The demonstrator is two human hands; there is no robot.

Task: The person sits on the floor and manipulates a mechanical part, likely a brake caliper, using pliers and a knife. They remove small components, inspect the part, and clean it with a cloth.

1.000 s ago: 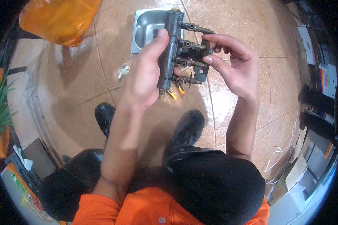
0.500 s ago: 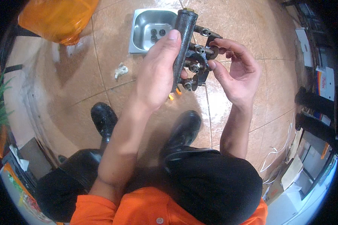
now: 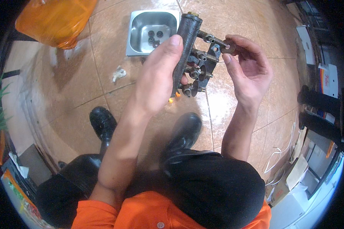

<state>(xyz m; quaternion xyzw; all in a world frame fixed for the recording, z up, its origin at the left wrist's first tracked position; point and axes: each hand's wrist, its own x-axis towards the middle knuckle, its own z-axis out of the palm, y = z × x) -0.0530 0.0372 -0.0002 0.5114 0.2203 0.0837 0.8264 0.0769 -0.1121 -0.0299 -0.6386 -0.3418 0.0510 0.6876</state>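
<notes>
My left hand [image 3: 155, 72] is wrapped round a dark metal gas manifold [image 3: 188, 42], a thick pipe with a brass plug at its upper end. Several small jet nozzles stick out from its right side towards a dark perforated bracket [image 3: 212, 51]. Two of the lower nozzles carry round discs. Between thumb and fingertips, my right hand [image 3: 252, 68] pinches a brownish round disc [image 3: 228, 47] with a hole in its middle. This disc is just right of the upper nozzle's end; whether they touch I cannot tell. My left fingers are mostly hidden behind the pipe.
A steel pan [image 3: 133, 34] on the tiled floor holds several small dark round parts [image 3: 151, 33]. Crumpled white tissue [image 3: 119, 73] lies nearer. An orange plastic bag [image 3: 51, 23] is at far left. White cable [image 3: 277, 154] and cardboard [image 3: 290, 179] are at right.
My right hand has moved up and right, drawing the disc away from the second nozzle from the top. My left hand keeps the manifold in nearly the same place.
</notes>
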